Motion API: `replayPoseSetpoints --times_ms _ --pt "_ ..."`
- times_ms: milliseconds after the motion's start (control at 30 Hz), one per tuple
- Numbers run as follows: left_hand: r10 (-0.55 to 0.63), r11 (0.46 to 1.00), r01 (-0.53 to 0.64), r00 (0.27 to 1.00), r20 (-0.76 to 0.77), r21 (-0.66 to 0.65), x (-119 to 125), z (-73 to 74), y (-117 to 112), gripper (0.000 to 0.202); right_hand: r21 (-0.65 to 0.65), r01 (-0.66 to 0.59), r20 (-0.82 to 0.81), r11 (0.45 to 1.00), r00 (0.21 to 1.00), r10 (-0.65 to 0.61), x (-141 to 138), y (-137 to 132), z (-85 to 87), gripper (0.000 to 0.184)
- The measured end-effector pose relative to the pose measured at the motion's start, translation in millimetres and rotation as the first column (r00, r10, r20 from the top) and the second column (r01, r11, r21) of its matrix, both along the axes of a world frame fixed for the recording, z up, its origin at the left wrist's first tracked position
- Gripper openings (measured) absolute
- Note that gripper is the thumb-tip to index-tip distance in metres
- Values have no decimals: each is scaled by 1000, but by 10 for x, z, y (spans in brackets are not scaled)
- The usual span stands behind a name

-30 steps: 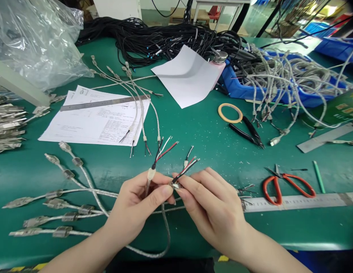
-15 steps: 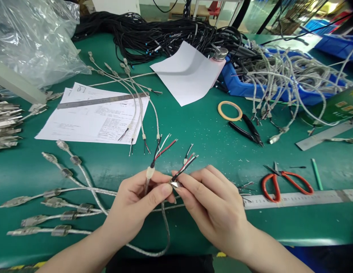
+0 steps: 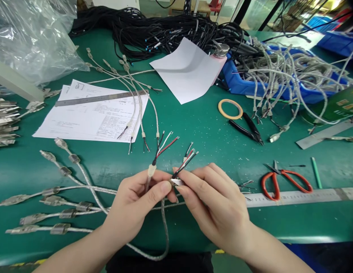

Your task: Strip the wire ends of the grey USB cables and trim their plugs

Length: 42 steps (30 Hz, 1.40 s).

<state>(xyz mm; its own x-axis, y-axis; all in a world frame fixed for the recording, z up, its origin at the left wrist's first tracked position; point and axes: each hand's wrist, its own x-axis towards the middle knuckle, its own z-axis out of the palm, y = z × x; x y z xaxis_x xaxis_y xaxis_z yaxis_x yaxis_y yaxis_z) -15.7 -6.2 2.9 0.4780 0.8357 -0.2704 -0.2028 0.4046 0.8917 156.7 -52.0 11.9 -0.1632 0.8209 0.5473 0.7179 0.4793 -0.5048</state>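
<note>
My left hand [image 3: 136, 203] is closed round a silver braided cable [image 3: 164, 223] and also holds a second cable end with a white sleeve [image 3: 151, 170], from which black, white and red wires [image 3: 165, 145] fan out. My right hand [image 3: 213, 203] pinches the stripped end of the braided cable at a shiny metal piece [image 3: 175, 182], with thin red, black and white wires [image 3: 187, 160] sticking up from it. Both hands meet just above the green mat [image 3: 210, 136] near its front edge.
Several finished silver cables with connectors [image 3: 59, 189] lie to the left. Printed sheets with a steel ruler [image 3: 99, 98] sit behind. To the right are red-handled scissors [image 3: 284, 180], black pliers [image 3: 246, 131], a tape ring [image 3: 230, 109], a long ruler [image 3: 296, 196] and a blue bin of cables [image 3: 279, 76].
The hands stay together on the cable end with little movement. The view has shifted slightly, so everything sits a little lower and closer.
</note>
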Motion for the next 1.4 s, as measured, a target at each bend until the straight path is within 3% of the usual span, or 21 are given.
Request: replayPoseSetpoints --times_ms 200,1400 --pt "0 1000 2 998 -62 21 -7 8 16 13 -21 -10 -12 1000 1000 10 17 -6 8 19" --pt "-29 1000 29 1000 7 8 -28 -20 0 6 -46 14 10 999 1000 -14 -21 -22 10 15"
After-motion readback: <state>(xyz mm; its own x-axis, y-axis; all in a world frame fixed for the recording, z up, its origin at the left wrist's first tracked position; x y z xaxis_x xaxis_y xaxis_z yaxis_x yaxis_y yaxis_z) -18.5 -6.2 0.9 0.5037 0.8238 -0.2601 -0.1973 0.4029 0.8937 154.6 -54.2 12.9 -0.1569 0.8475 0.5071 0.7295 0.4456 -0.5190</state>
